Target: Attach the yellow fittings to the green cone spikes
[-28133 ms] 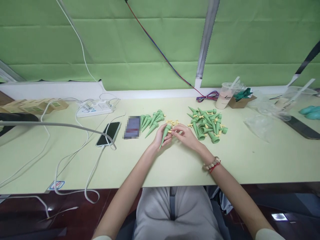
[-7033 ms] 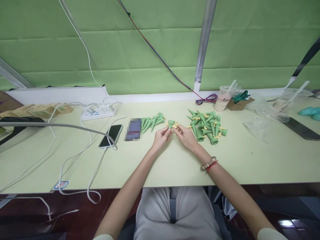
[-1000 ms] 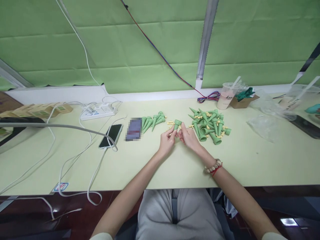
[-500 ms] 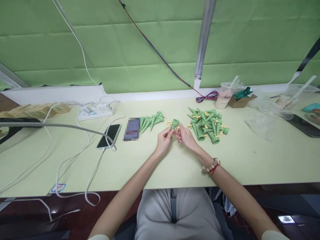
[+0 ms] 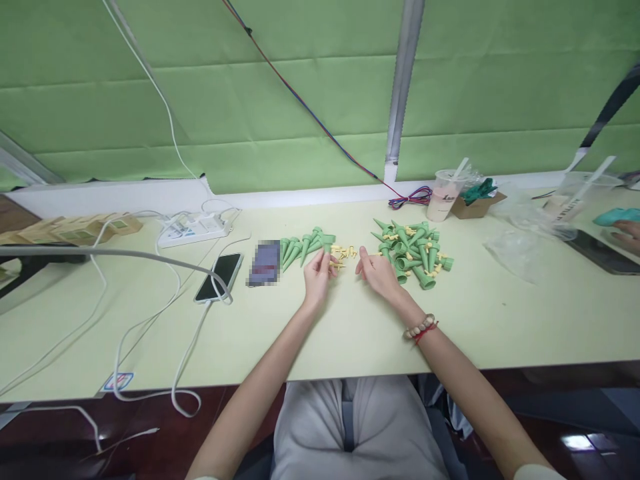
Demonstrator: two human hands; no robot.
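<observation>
My left hand (image 5: pixel 317 275) is closed around a green cone-shaped plastic spike (image 5: pixel 327 240), its wide end up. A small yellow plastic piece (image 5: pixel 338 265) sticks out to the right by its fingers. Between the hands lie several loose yellow pieces (image 5: pixel 346 252). My right hand (image 5: pixel 376 272), thumb and fingers a little apart, is over the table beside a pile of green spikes (image 5: pixel 423 247) with yellow pieces among them; nothing shows in it. Left of the held spike is a row of more green spikes (image 5: pixel 300 248).
A blurred dark packet (image 5: pixel 265 263) and a phone (image 5: pixel 219 277) with a white cable lie left, near a power strip (image 5: pixel 195 230). Drink cups (image 5: pixel 443 197), a small cardboard box (image 5: pixel 477 205) and clear plastic bags (image 5: pixel 515 257) stand right. Another person's hand (image 5: pixel 627 233) is at the far right.
My hands have moved apart. The left hand has carried the green spike left toward the row, while the right has let go and shifted slightly toward the pile.
</observation>
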